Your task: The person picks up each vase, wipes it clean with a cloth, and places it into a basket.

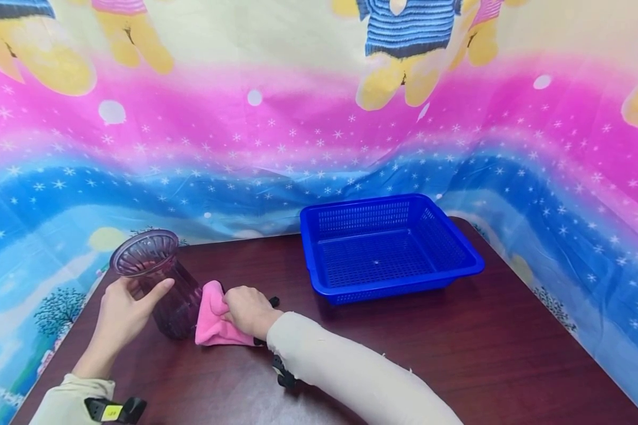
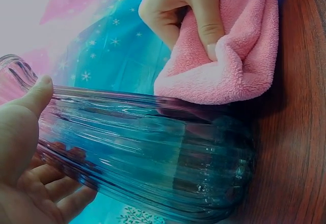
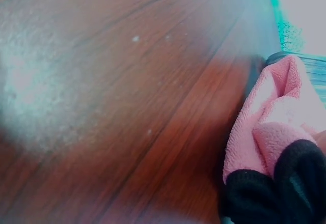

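A purple-tinted, ribbed glass vase (image 1: 179, 301) with a flared rim stands on the table at the left, tilted slightly in the head view. My left hand (image 1: 124, 313) grips it below the rim, thumb on the near side and fingers curled round the other, as the left wrist view shows. My right hand (image 1: 250, 310) holds a folded pink cloth (image 1: 212, 321) against the vase's lower right side. In the left wrist view the cloth (image 2: 219, 76) meets the glass. The right wrist view shows the cloth (image 3: 275, 122) with dark edging, while most of that hand is out of frame.
A blue plastic basket (image 1: 319, 283) with perforated sides sits at the back right of the dark red-brown wooden table (image 1: 430, 354). A printed curtain (image 1: 276, 136) with snowflakes hangs behind and along both sides of the table. Black straps (image 1: 117, 410) are on both wrists.
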The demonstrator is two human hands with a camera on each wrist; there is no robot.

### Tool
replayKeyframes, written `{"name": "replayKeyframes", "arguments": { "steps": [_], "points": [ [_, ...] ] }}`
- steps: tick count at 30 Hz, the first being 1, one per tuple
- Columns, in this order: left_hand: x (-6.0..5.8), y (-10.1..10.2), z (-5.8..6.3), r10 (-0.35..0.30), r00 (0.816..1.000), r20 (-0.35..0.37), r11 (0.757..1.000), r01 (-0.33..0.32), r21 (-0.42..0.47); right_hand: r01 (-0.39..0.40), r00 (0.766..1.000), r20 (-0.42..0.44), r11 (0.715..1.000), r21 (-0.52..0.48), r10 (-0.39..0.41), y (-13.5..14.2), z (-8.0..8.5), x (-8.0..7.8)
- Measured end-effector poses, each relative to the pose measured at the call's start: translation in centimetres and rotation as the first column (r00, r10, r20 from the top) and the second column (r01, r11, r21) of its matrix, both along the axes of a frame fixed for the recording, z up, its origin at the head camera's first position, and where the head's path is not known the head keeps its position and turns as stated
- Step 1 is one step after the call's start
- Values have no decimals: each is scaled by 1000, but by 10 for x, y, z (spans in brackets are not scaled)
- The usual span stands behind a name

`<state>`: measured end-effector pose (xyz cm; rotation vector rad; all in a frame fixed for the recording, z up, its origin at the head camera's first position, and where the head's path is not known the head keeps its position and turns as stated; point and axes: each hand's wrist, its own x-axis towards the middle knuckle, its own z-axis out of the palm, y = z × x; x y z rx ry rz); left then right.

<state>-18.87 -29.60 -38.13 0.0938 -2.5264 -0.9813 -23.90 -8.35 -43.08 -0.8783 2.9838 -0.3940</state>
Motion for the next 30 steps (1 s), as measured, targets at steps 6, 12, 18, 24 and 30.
{"name": "replayKeyframes", "arguments": {
  "steps": [6, 12, 18, 24, 30],
  "points": [
    [0, 0, 0, 12, 1000, 3, 1000, -12, -15, -17, 1000, -9, 999, -34, 17, 0, 5, -2],
    [1, 0, 0, 8, 1000, -9, 1000, -8, -4, -26, 1000, -6, 995, -99, 25, 1, 15, -3],
    [1, 0, 1, -5, 1000, -21, 1000, 6, 11, -28, 1000, -3, 990, -140, 28, 0, 26, -4],
    [1, 1, 0, -8, 1000, -27, 1000, 9, 8, -41, 999, -8, 985, -168, 40, 1, 34, -5],
    [0, 0, 0, -2, 1000, -23, 1000, 2, -2, -66, 998, -31, 977, -201, 61, 0, 44, -5]
  ]
}}
